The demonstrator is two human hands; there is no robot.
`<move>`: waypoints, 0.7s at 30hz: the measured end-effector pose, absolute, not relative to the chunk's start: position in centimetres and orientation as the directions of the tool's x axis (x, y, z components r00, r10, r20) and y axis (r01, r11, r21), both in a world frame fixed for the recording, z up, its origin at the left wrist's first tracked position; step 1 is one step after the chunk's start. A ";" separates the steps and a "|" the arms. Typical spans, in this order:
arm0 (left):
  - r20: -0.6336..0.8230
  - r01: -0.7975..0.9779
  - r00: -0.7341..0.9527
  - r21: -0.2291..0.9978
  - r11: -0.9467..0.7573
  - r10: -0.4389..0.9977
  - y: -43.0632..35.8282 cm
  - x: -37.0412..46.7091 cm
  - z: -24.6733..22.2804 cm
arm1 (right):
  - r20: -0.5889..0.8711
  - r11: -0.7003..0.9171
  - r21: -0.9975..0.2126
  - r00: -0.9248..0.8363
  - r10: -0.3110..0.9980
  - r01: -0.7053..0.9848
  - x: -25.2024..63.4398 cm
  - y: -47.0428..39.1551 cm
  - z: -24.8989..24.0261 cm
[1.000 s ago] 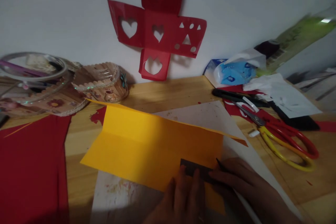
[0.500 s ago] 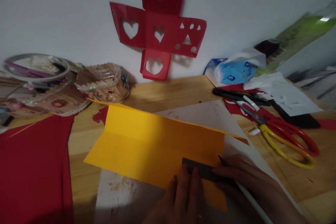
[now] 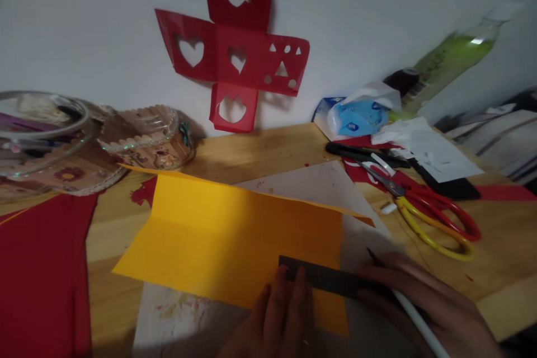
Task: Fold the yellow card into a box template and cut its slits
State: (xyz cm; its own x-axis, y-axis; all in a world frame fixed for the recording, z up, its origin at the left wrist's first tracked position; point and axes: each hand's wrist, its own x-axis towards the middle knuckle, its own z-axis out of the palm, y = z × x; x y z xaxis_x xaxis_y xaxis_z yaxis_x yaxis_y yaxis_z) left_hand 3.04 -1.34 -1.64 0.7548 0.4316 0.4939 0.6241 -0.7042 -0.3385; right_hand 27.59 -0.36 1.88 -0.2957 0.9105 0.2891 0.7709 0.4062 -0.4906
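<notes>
White wall (image 3: 356, 22) rose behind your wooden counter (image 3: 251, 148), and a cross-shaped red cutout (image 3: 252, 59) with heart-shaped holes showed against it. Before you lay the yellow paper (image 3: 235, 240), creased lengthwise, its far part standing up, partly over a pale sheet (image 3: 172, 327). A dark ruler (image 3: 331, 278) crossed its right part and reached past its edge. Your left hand (image 3: 272, 324) had its fingers narrow, tips down on the ruler; whether they also gripped it, you could not tell. Your right hand (image 3: 432, 296) held a pen (image 3: 419, 321) in closed fingers by the ruler's right end, the pen's dark tip beyond the paper. Scissors (image 3: 398, 189) lay farther right, red sheets (image 3: 37, 279) at the left, and a decorated basket (image 3: 146, 154) near the wall.
</notes>
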 end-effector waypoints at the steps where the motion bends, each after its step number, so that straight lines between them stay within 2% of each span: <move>1: 0.484 0.619 0.761 -0.343 -0.707 0.432 -1.4 3.0 -1.6 | 0.337 0.417 -0.463 -0.280 0.899 0.782 27.7 -0.5 2.0; 5: 0.424 0.591 0.791 -0.342 -0.730 0.442 -1.5 2.7 -1.5 | 0.365 0.411 -0.427 -0.262 0.893 0.805 28.1 -0.7 1.8; 9: 0.457 0.599 0.776 -0.322 -0.733 0.434 -1.4 2.7 -1.3 | 0.328 0.423 -0.468 -0.292 0.898 0.775 28.1 -0.4 2.5; 12: 0.461 0.597 0.776 -0.314 -0.739 0.431 -1.3 2.8 -1.3 | 0.306 0.365 -0.537 -0.227 0.924 0.761 27.6 0.2 3.9; 14: 0.452 0.595 0.780 -0.322 -0.737 0.432 -1.3 2.8 -1.4 | 0.243 0.313 -0.620 -0.203 0.949 0.719 26.8 0.9 4.9; 18: 0.447 0.594 0.786 -0.356 -0.722 0.427 -1.5 2.8 -1.6 | 0.024 0.204 -0.835 -0.337 0.941 0.511 23.7 2.8 5.9; 21: 0.482 0.614 0.765 -0.345 -0.710 0.427 -1.5 3.0 -1.6 | -0.102 0.074 -0.868 -0.323 0.941 0.490 21.0 3.9 5.7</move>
